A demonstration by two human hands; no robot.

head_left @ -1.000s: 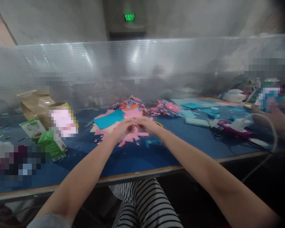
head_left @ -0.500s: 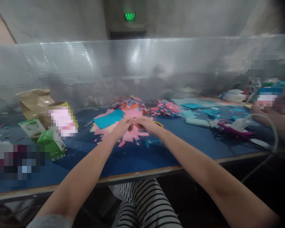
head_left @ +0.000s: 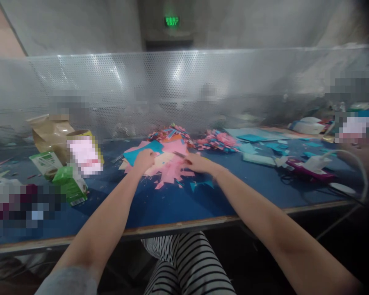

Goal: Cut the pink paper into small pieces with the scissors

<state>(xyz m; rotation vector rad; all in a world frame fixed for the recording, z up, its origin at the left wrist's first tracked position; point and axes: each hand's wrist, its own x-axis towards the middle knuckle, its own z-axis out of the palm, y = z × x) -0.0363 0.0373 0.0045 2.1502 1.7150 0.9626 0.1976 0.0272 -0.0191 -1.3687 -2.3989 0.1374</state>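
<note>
My right hand is closed around a pair of scissors, whose dark blades point left over the paper pile. The handles are hidden in my fingers. My left hand is closed, fingers curled, above the left part of the pile; what it pinches, if anything, is too small to make out. Beneath both hands lie pink paper sheets with jagged edges. A blue sheet lies on top at the left, partly behind my left hand. Blue paper scraps lie just below my right hand.
Behind the sheets are heaps of small paper pieces. A brown bag and green box stand left. A purple power strip with a white cable lies right, near another person's arm. A perforated screen runs behind.
My hands were together over the pile and have drawn apart, the left one moving left. The scissor blades now show between them. The view has shifted slightly.
</note>
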